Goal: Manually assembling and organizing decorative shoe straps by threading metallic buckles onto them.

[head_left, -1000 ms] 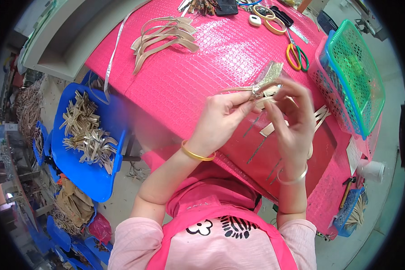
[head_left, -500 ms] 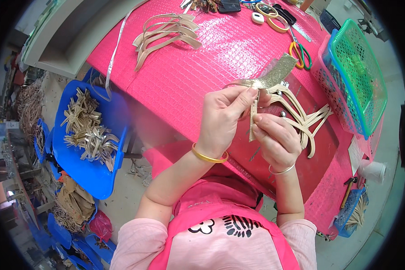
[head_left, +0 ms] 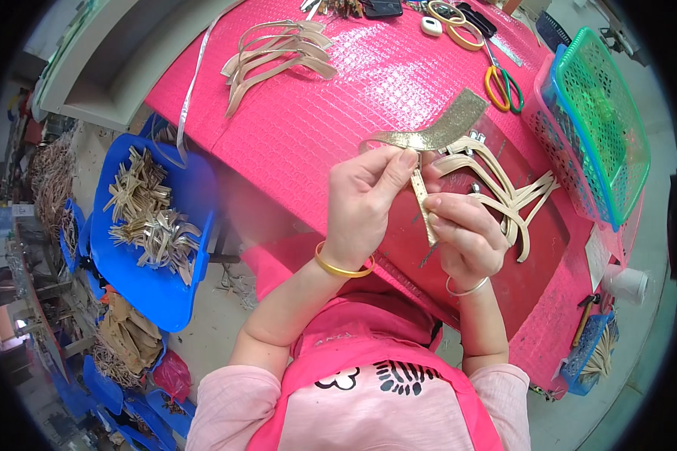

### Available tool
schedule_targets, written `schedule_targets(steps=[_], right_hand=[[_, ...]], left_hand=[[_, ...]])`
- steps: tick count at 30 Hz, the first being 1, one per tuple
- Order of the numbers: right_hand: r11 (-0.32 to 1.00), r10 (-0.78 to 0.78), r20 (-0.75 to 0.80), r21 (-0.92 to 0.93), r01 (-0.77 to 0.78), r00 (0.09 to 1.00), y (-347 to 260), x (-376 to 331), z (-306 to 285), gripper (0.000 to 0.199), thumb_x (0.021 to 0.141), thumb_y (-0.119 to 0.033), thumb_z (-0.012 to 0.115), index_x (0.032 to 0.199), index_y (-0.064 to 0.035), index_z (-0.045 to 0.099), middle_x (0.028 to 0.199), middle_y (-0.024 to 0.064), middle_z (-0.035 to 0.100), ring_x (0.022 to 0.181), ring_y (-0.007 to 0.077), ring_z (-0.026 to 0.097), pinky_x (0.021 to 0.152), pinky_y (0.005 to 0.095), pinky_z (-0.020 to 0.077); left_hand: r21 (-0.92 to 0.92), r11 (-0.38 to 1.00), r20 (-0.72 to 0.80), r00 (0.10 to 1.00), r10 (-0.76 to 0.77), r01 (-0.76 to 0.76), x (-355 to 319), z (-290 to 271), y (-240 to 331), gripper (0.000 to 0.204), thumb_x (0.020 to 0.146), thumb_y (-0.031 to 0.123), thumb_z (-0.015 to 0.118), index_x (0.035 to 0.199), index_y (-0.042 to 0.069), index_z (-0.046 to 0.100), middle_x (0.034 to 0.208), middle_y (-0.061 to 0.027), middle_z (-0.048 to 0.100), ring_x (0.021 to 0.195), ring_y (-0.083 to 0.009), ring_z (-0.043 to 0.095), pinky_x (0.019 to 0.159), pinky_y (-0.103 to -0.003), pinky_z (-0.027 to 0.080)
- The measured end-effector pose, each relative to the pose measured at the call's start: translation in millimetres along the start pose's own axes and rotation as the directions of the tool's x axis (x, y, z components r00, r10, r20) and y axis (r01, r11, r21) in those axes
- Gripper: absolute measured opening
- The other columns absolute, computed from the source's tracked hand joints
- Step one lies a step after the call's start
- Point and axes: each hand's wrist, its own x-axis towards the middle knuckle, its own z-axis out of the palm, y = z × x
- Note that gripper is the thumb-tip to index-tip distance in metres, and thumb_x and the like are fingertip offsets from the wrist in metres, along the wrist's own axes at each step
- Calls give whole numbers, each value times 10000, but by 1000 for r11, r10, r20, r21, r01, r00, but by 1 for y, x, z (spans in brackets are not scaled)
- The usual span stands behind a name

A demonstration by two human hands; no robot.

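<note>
Left of your fingers [head_left: 399, 170], a blue tub [head_left: 162, 301] holds gold straps [head_left: 137, 186]; your left hand [head_left: 362, 199] and right hand [head_left: 470, 234] pinch (fingertips closed) a narrow strap [head_left: 420, 186].

head fisheye, downward over both hands [head_left: 362, 199] [head_left: 468, 233]

Gold strap [head_left: 440, 133] partly behind left fingers [head_left: 396, 174]

Site: small workshop, strap pieces. Evidence: pink-covered worktable [head_left: 308, 158] at centre, with gold glitter strap [head_left: 451, 126] under manual handling; curved straps [head_left: 317, 65] laid out, upper left. Scissors [head_left: 495, 90] and tape rolls [head_left: 468, 46], upper right. Hammer [head_left: 581, 325], lower right. Blue plastic bin [head_left: 158, 297] of bundled metallic strips [head_left: 139, 184], left.
</note>
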Motion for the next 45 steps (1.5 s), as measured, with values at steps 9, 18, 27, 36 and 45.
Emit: schedule_targets(steps=[9,18,27,36,45], right_hand=[[646,735,-92,395,-653,672,-5,36,12,101,752,72,543,829,10,519,753,34,534,657,67,491,579,187,387],[245,866,123,740,-626,484,-11,27,24,121,827,-72,531,907,16,555,698,14,541,494,40,429,451,161,346],[-329,817,509,798,-505,272,-10,22,30,122,827,-161,524,796,-60,462,534,1,416,356,64,342,339,192,264],[-209,865,428,781,-589,260,0,14,32,129,814,-155,526,742,-77,454,507,-48,352,374,45,286,366,186,231],[599,764,36,333,-728,645,31,14,36,207,756,-206,627,873,-57,543,741,-6,493,598,48,441,513,140,336]], left_hand=[[521,798,192,952,236,-303,-5,-20,8,131,805,82,556,836,-42,587,538,-38,473,474,-83,417,464,-216,335],[403,907,-48,987,152,-120,-3,-20,8,150,779,-10,551,917,-51,594,755,-86,630,685,-112,607,606,-214,477],[694,693,-1,962,271,-195,-4,-22,5,305,751,-37,566,1050,-8,516,747,-87,624,680,-105,597,567,-232,469],[852,327,206,836,509,-410,3,-27,-9,139,721,21,590,859,9,572,657,-130,568,550,-260,568,469,-326,434],[826,207,385,793,473,-525,10,-39,3,149,691,15,613,836,13,581,637,-115,561,551,-239,561,473,-313,426]])
